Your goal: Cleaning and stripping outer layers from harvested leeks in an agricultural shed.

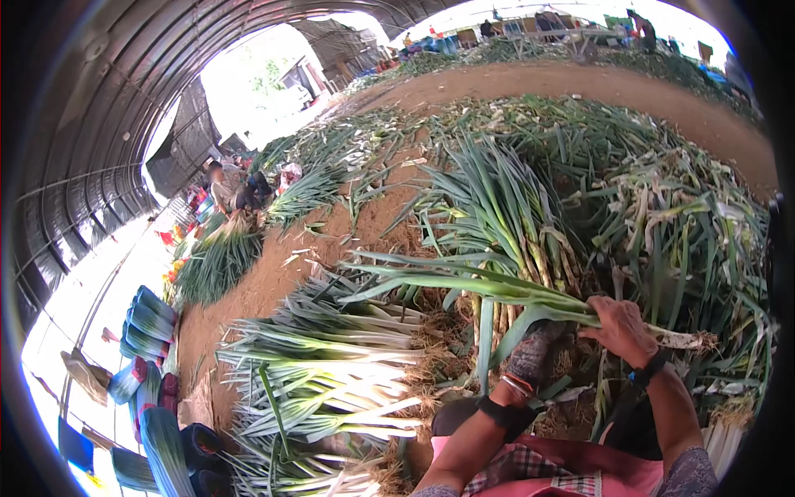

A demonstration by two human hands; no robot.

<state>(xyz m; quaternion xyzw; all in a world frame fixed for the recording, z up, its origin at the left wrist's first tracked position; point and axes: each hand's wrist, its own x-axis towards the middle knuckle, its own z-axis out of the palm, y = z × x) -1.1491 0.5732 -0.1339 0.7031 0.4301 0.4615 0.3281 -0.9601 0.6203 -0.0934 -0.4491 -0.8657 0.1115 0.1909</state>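
My right hand, bare with a dark wristband, grips one long green onion by its stem. Its leaves stretch to the left and its rooted white end sticks out to the right. My left hand, in a dark grey knit glove, is just under that onion's drooping leaves. Its fingers are partly hidden, so I cannot tell whether it holds anything. Behind the held onion stands a bundle of untrimmed onions with soiled stems. To the left lies a row of pale-stemmed onions, roots facing me.
A heap of stripped leaves covers the right side. Wrapped onion bundles lie at the left edge. Farther off, a person sits by another onion pile. A bare dirt strip runs between, under an arched tunnel roof.
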